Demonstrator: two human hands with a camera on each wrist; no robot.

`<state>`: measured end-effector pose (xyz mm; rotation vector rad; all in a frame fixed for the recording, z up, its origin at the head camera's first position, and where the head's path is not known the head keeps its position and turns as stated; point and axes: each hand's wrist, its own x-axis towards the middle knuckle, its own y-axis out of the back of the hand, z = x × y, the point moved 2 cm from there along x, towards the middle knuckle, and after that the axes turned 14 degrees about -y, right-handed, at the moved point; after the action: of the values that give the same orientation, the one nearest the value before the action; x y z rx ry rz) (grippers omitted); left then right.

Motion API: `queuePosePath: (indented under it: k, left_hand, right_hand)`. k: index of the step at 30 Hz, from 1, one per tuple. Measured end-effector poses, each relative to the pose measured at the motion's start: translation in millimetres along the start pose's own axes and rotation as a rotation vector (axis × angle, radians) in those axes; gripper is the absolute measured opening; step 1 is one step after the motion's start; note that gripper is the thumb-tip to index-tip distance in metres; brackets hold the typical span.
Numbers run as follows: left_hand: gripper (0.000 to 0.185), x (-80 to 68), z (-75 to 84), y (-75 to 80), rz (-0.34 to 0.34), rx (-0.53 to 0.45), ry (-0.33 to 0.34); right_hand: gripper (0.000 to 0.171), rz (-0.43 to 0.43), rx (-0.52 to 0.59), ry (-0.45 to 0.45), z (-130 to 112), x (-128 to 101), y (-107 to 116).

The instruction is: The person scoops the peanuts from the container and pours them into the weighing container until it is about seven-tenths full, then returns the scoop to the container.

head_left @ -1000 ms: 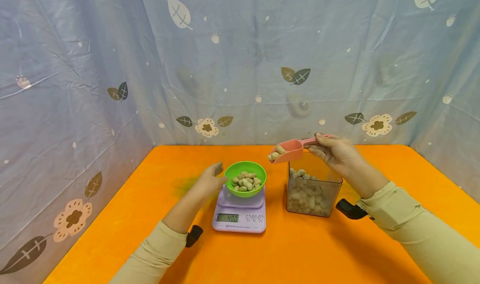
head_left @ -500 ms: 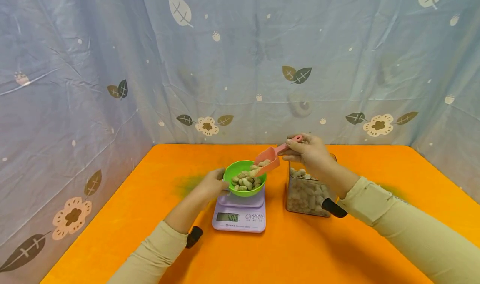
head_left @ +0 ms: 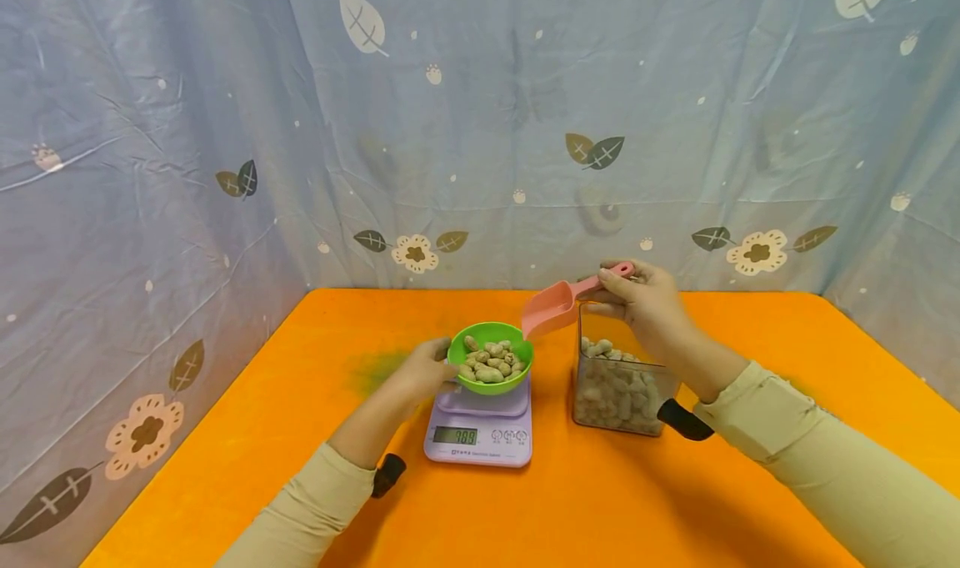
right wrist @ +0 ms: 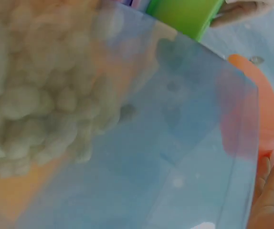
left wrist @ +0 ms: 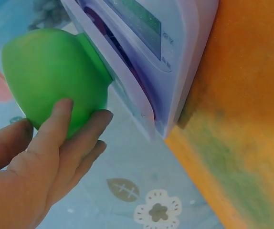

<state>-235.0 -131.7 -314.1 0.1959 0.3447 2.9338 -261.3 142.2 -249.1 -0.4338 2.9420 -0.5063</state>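
A green bowl [head_left: 522, 353] of peanuts [head_left: 489, 361] sits on a small lilac scale [head_left: 480, 434]. My left hand [head_left: 427, 370] rests against the bowl's left side, fingers [left wrist: 60, 129] cupped round its wall [left wrist: 46, 67]. My right hand [head_left: 645, 297] pinches the handle of a pink scoop [head_left: 551, 308], held tilted and empty above the bowl's right rim. In the right wrist view the scoop [right wrist: 266, 114] shows behind the clear wall of the container [right wrist: 175, 143].
A clear square container [head_left: 618, 384] part full of peanuts stands right of the scale on the orange table [head_left: 600, 501]. A blue leaf-print cloth [head_left: 480, 118] hangs behind and on both sides. The scale's display [head_left: 455, 435] faces me.
The scoop swung from over the container to the bowl, tipped its peanuts in, and has lifted back slightly to the right, empty. The bowl holds more peanuts. The scale reading rose.
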Motion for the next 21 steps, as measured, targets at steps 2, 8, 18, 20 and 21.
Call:
queuePosePath:
  k: [2, 8, 18, 20, 21]
  left_hand:
    - [0.057, -0.5, 0.1, 0.7, 0.001, 0.012, -0.007]
    - [0.057, -4.8, 1.4, 4.0, 0.035, 0.052, -0.031]
    - [0.055, -13.8, 6.7, 13.9, 0.074, 0.146, -0.088]
    - [0.055, -15.3, 7.9, 15.8, 0.082, 0.17, -0.102]
    - [0.055, -15.8, 8.6, 16.6, 0.084, 0.176, -0.11]
  right_hand:
    - [0.019, -0.015, 0.057, 0.018, -3, -4, 9]
    - [0.006, -0.058, 0.156, 0.105, -15, -19, 40]
    - [0.015, 0.21, -0.148, 0.061, -3, -31, 88]
    - [0.016, 0.261, -0.242, 0.008, 4, -29, 92]
    - [0.015, 0.284, -0.297, -0.019, 7, -29, 94]
